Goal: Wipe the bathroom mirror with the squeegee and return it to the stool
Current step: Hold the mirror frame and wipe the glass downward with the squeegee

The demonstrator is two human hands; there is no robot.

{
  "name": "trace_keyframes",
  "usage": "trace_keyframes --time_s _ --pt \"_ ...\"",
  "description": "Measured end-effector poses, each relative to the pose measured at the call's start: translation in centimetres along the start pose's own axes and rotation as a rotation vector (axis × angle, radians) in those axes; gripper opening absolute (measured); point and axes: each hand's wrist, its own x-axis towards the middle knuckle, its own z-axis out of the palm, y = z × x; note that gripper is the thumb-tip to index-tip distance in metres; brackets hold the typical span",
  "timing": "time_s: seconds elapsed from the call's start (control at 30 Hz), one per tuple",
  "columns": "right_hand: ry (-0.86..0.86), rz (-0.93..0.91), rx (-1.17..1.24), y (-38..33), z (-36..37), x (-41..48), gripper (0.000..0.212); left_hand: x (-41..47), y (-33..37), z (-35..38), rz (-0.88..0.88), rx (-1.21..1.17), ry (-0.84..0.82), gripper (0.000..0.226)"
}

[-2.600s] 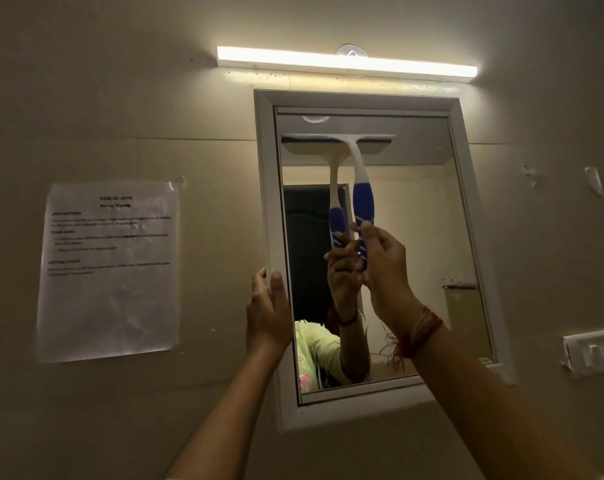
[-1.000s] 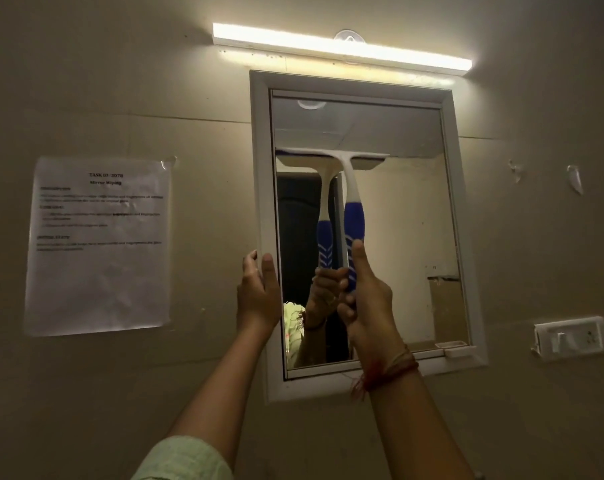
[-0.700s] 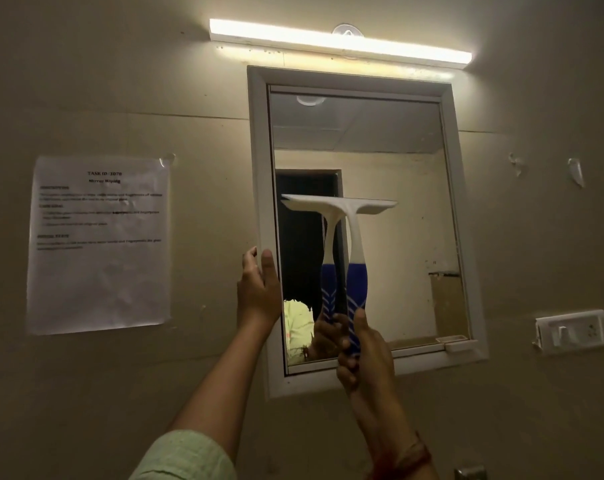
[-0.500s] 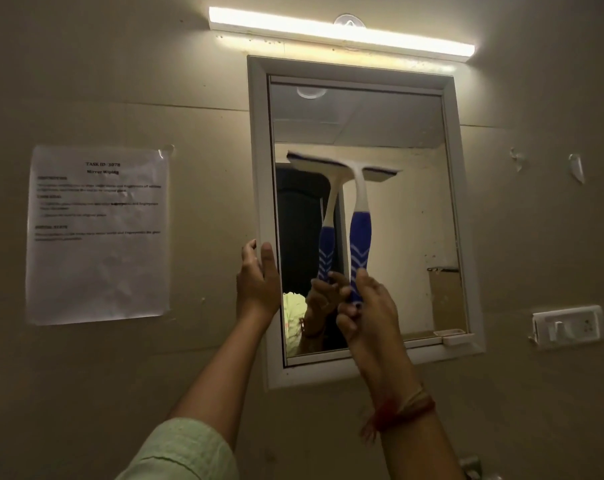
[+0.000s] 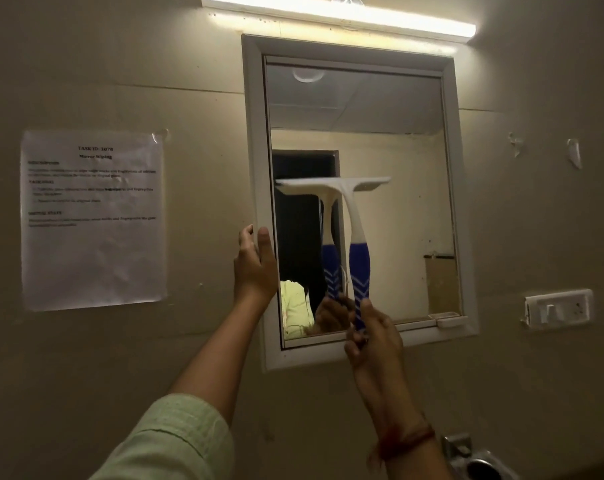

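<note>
A white-framed mirror [image 5: 255,140] hangs on the beige wall. The squeegee [image 5: 357,244] has a white blade and neck and a blue grip. Its blade lies flat against the glass about halfway down the left part. My right hand [image 5: 373,344] is closed around the bottom of the blue grip, near the mirror's lower frame. My left hand [image 5: 257,265] clasps the left edge of the frame, thumb on its front. The glass reflects the squeegee, my hand and a light green sleeve. No stool is in view.
A lit tube light [image 5: 338,15] runs above the mirror. A printed paper sheet [image 5: 92,220] is taped to the wall at left. A white switch plate [image 5: 558,308] sits to the right, and a metal fitting [image 5: 477,459] shows at the bottom right.
The squeegee blade has come down the glass from the higher position of half a second ago, with my right hand lower. My left hand has stayed on the frame's left edge.
</note>
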Motion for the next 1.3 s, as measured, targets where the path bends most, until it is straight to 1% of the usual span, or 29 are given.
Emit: trace_keyframes --time_s 0.07,0.13,0.3,0.47,0.53,0.67,0.8,0.87,0.97,1.1,1.2,1.3 --pt "-0.003 -0.049 -0.024 -1.1 1.3 0.3 0.018 0.1 0.0 0.0 -0.011 0.0 -0.008 0.058" --pt "0.007 -0.094 -0.054 -1.7 2.1 0.6 0.017 0.0 0.1 0.0 -0.011 0.0 -0.009 0.058" --pt "0.057 -0.171 -0.203 0.7 0.2 0.0 0.015 -0.1 0.0 0.0 -0.013 0.005 0.001 0.061" --pt "0.034 -0.111 -0.128 2.5 -0.9 -1.2 0.017 -0.1 -0.1 0.1 -0.007 0.001 0.004 0.06" --pt "0.037 -0.133 -0.13 1.8 0.0 -0.9 0.02 0.1 -0.1 0.1 -0.008 0.005 0.003 0.059" --pt "0.06 -0.177 -0.202 0.4 1.0 0.0 0.015 0.1 -0.3 0.2 -0.001 0.004 0.008 0.058" --pt "0.028 -0.132 -0.204 1.5 -0.1 -0.4 0.023 0.2 -0.4 0.3 -0.001 0.013 0.011 0.061" --pt "0.02 -0.104 -0.207 2.6 -1.1 -1.0 0.03 0.2 -0.4 0.3 -0.001 0.013 0.012 0.06" --pt "0.008 -0.058 -0.214 3.8 -2.2 -2.2 0.033 0.2 -0.4 0.2 -0.004 0.002 0.002 0.057" --pt "-0.015 -0.013 -0.128 2.1 -1.0 -1.9 0.034 0.2 -0.5 0.3 -0.002 0.012 0.008 0.057" --pt "-0.028 -0.033 -0.119 -0.2 0.7 -0.9 0.037 0.2 -0.5 0.3 0.001 0.012 0.009 0.056" --pt "0.002 -0.012 -0.118 -0.1 0.1 -0.8 0.036 0.3 -0.6 0.4 -0.005 0.002 0.007 0.055"
